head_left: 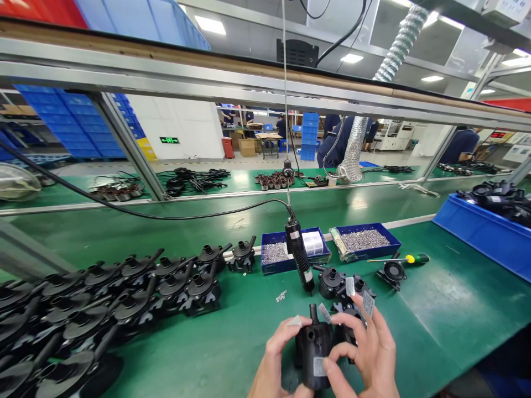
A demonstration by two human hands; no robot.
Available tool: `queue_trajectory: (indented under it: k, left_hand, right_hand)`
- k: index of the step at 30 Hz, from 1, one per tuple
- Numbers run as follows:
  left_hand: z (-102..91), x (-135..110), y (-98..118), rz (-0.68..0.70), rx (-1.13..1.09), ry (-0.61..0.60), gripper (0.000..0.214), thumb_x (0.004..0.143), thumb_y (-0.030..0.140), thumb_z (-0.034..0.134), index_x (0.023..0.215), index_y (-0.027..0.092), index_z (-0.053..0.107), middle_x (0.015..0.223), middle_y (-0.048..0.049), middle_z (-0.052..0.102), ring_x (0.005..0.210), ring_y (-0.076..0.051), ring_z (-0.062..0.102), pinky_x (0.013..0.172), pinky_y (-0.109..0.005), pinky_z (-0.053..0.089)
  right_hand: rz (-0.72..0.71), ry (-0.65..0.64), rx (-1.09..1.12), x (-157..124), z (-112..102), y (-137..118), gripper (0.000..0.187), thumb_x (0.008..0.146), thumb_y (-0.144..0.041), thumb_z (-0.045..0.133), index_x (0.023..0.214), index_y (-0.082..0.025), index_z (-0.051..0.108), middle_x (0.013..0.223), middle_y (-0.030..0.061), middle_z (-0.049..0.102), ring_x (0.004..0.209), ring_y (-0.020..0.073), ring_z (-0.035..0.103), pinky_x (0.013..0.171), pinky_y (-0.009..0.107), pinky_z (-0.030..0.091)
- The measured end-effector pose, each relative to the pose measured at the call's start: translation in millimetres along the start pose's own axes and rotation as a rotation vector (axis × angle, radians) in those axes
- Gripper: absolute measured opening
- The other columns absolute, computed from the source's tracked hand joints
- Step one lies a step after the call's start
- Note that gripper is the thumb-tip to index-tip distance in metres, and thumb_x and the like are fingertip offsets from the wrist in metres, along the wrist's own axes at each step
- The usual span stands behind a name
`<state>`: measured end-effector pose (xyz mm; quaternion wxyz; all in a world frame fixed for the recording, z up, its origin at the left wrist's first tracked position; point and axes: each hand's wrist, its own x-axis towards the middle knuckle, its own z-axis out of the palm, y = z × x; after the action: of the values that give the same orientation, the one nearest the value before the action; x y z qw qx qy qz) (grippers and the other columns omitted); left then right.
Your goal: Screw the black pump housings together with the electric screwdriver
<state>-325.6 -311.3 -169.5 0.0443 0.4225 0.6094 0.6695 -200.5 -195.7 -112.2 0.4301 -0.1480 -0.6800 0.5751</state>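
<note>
A black plastic pump body [313, 348] is held low in the middle of the view, above the green mat. My left hand [277, 359] grips its left side with the fingers curled round it. My right hand [367, 354] is on its right side, the thumb pressing a small grey label on its front. Small grey labels stick to the raised fingertips of that hand. An electric screwdriver [298, 254] hangs on a cord just behind the pump. Two more black pump parts [338, 284] lie right behind my hands.
Several black pump bodies [124, 298] lie in rows at the left. Two blue trays of screws [367, 241] stand behind the screwdriver, one [276, 253] also holding a label roll. A green-handled screwdriver [409, 258] and a blue bin [485, 232] are at the right. People work far behind.
</note>
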Motion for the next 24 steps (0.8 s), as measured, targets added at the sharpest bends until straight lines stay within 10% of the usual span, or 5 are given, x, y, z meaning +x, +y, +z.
queue_trajectory:
  k: [10, 24]
  left_hand:
    - [-1.2, 1.1, 0.0, 0.034, -0.021, -0.017, 0.061, 0.080, 0.039, 0.090, 0.136, 0.034, 0.065, 0.128, -0.0096, 0.076, 0.119, -0.036, 0.075, 0.103, -0.051, 0.064]
    - [5.6, -10.0, -13.3, 0.207, -0.088, -0.055, 0.079, 0.085, 0.011, 0.080, 0.153, 0.030, 0.044, 0.142, -0.0175, 0.066, 0.131, -0.033, 0.070, 0.107, -0.046, 0.063]
  right_hand:
    - [-0.100, -0.012, -0.081, -3.0, 0.4, 0.0, 0.074, 0.105, -0.021, 0.063, 0.162, -0.052, 0.028, 0.170, 0.0133, 0.027, 0.114, 0.0300, 0.068, 0.059, 0.036, 0.068]
    - [0.332, 0.041, 0.115, 10.2, -9.1, -16.1, 0.098, 0.091, -0.041, 0.084, 0.165, -0.051, 0.020, 0.175, 0.0113, 0.024, 0.126, 0.0298, 0.061, 0.074, 0.036, 0.068]
